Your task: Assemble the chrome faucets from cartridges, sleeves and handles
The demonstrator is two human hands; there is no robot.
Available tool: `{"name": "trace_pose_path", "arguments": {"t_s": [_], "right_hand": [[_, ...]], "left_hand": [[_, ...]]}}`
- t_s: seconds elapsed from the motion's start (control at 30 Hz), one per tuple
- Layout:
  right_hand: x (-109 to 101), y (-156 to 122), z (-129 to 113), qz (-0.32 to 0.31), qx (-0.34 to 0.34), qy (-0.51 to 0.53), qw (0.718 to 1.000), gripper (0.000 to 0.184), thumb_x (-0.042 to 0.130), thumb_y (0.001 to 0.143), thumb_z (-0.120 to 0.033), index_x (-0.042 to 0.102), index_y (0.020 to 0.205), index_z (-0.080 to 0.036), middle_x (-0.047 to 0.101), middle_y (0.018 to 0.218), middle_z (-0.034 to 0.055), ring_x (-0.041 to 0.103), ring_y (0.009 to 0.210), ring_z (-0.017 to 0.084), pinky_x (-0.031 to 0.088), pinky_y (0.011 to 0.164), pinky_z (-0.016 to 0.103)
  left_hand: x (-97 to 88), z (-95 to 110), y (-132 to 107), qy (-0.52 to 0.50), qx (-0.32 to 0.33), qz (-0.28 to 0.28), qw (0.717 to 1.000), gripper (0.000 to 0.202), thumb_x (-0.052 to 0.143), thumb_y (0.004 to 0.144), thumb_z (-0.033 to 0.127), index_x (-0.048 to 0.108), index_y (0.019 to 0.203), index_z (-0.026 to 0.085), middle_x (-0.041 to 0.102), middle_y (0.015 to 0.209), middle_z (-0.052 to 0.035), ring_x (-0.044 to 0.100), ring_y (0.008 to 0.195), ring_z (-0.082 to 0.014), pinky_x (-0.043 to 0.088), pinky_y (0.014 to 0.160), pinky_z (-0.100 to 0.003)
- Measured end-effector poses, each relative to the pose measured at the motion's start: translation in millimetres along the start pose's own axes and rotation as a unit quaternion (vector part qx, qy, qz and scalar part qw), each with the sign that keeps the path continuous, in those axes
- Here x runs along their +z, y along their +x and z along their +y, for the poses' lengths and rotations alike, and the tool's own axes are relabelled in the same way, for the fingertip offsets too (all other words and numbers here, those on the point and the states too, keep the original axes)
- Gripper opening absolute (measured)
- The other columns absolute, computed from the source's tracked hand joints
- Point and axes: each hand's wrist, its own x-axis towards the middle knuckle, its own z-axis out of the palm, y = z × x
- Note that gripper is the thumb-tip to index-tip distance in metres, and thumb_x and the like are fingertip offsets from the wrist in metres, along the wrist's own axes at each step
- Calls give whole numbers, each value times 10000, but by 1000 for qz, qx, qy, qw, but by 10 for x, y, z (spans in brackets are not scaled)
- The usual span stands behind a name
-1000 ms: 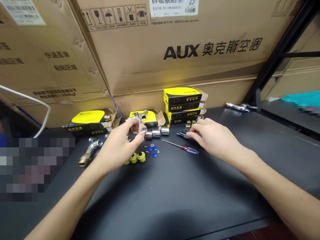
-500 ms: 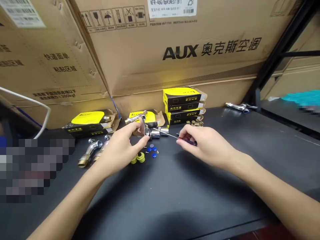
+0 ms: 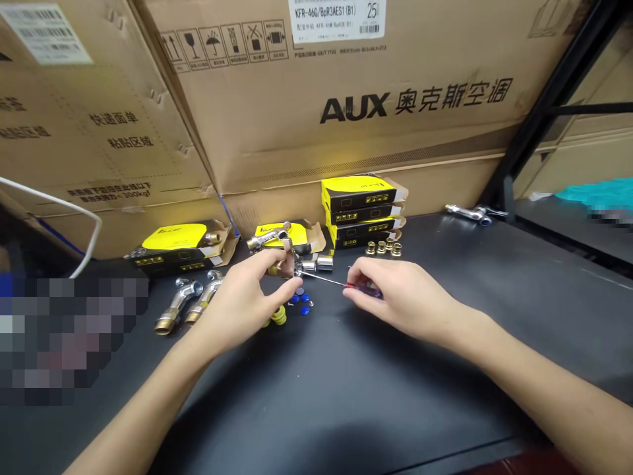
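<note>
My left hand [image 3: 247,293] grips a chrome tap fitting [image 3: 279,247] and holds it just above the black table [image 3: 346,382]. My right hand [image 3: 395,297] pinches a thin screwdriver [image 3: 336,282] by its red and blue handle. The screwdriver's metal tip points left and meets the fitting near my left fingers. Under the fitting lie several small blue caps [image 3: 301,303] and yellow plastic nuts [image 3: 277,315].
Yellow-and-black boxes [image 3: 363,204] stand stacked behind the hands, with two more opened ones [image 3: 180,243] to the left. Brass nuts [image 3: 382,248], chrome sleeves [image 3: 319,264], two curved chrome pipes [image 3: 180,303] and a far tap [image 3: 469,212] lie about. Large cardboard cartons [image 3: 346,99] wall the back.
My right hand picked the screwdriver up off the table and brought its tip to the fitting. My left hand kept the fitting and shifted slightly.
</note>
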Motion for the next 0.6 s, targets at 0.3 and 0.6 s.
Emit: {"name": "trace_pose_path", "arguments": {"t_s": [0.3,0.6], "right_hand": [[0,-4,7,3,2,2,1000,90,592,956,-309,597,940,-220,707,880,0,624,754,166,413,672,283],[-56,-26,-84,-100,70,254,959,252,450,1005,-319,658,912,-213,578,719,-37,495,625,121,385,589,242]], "left_hand": [[8,-10,-10,15,12,4,1000,240,604,924,434,648,1001,211,709,992,-19,650,895,-203,493,863,-311],[58,112,-85,63,134,25,989,291,631,910,284,639,1187,195,657,1120,-78,637,1012,-213,528,910,-336]]}}
